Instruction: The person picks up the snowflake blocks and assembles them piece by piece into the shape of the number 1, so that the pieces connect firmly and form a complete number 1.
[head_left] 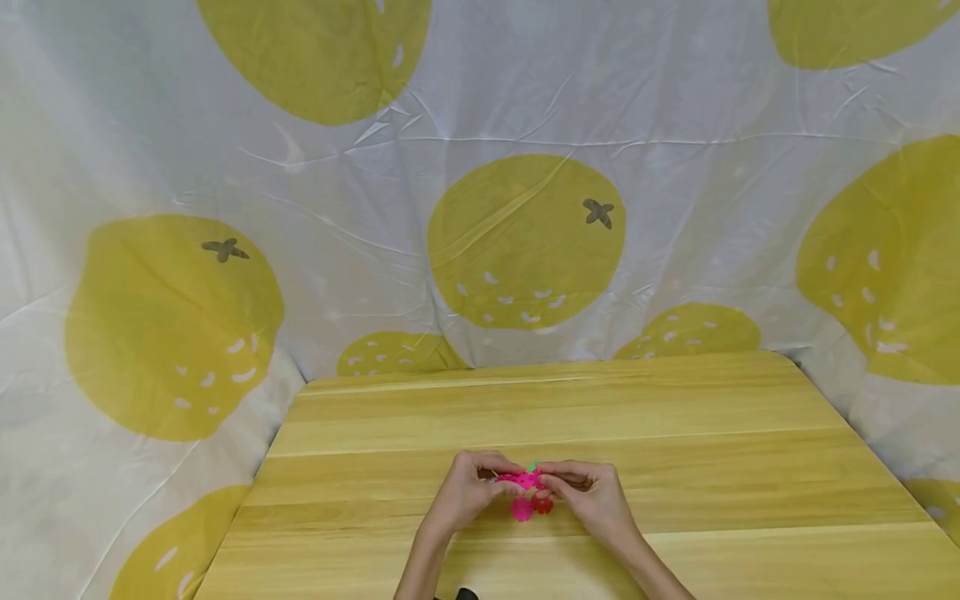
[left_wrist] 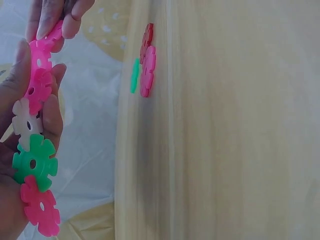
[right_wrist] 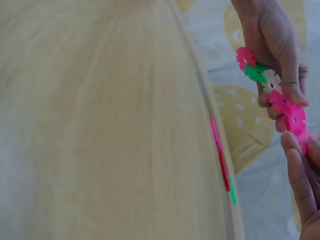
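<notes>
My left hand (head_left: 463,493) grips a chain of interlocked plastic snowflake discs. In the left wrist view the chain runs from a pink disc (left_wrist: 40,210) through a green disc (left_wrist: 35,163) and a white disc (left_wrist: 24,125) to more pink ones higher up. With thumb and fingers, my right hand (head_left: 600,498) pinches the pink disc (right_wrist: 304,142) at the chain's other end, where it meets its neighbour. Below the hands in the head view lie a loose pink disc (head_left: 522,509) and a red disc (head_left: 542,506). A loose green disc (left_wrist: 134,76) lies beside them.
The hands work above a wood-grain table (head_left: 360,467). Behind it hangs a pale cloth (head_left: 360,250) printed with yellow fruit. A small black object (head_left: 467,594) shows at the bottom edge of the head view, near the left forearm.
</notes>
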